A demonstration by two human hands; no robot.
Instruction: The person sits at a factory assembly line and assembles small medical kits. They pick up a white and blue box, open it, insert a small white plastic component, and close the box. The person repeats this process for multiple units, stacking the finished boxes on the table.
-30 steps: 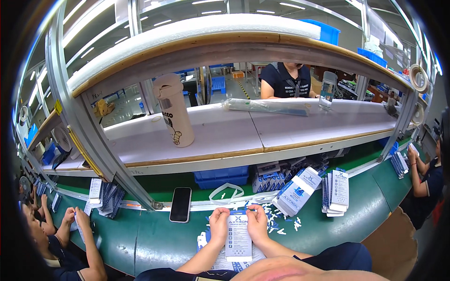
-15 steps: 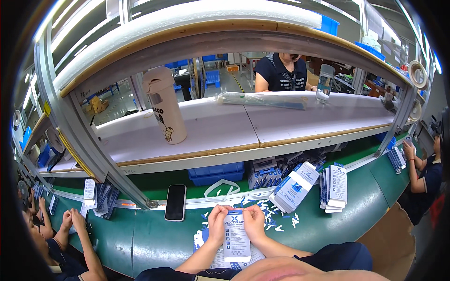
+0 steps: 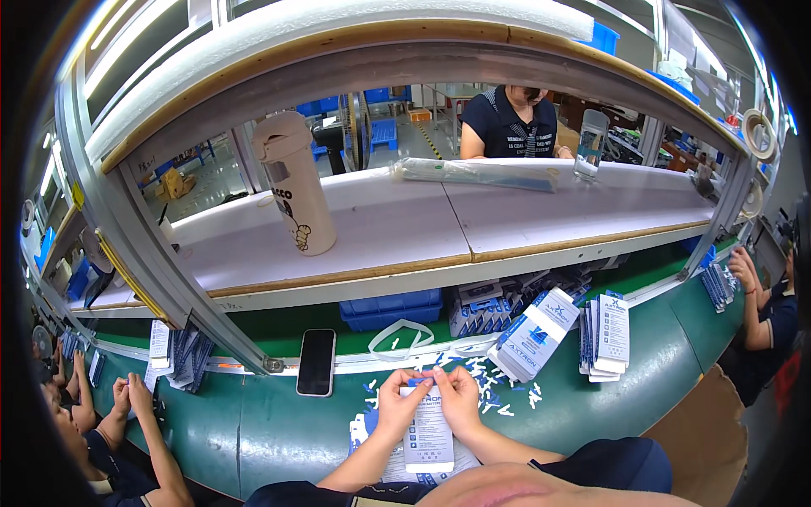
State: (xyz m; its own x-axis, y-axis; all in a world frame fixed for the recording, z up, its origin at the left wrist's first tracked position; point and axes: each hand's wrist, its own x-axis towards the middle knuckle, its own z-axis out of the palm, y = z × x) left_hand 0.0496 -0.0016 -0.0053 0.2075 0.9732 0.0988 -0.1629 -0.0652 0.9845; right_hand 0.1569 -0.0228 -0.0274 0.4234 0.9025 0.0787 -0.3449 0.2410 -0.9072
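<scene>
A flat white-and-blue battery box (image 3: pixel 430 441) stands out in front of me, held at its blue top end by both hands. My left hand (image 3: pixel 397 407) grips the upper left side, and my right hand (image 3: pixel 459 406) the upper right. Their thumbs and fingertips meet over the top edge and cover part of it. Below the box lie more printed white-and-blue boxes (image 3: pixel 395 470), partly hidden by my forearms. Small white and blue paper scraps (image 3: pixel 498 384) are strewn on the green table just beyond my hands.
Behind the scraps lean a banded stack of boxes (image 3: pixel 532 335) and a looser stack (image 3: pixel 605 338). A phone (image 3: pixel 317 363) lies left of a white strap loop (image 3: pixel 401 340). Above runs a shelf (image 3: pixel 380 228) with a tumbler (image 3: pixel 296 186). Co-workers sit on both sides and across.
My fingers have shifted over the top of the box; the thumbs are now closer together and cover more of its upper edge. The box stays about where it was.
</scene>
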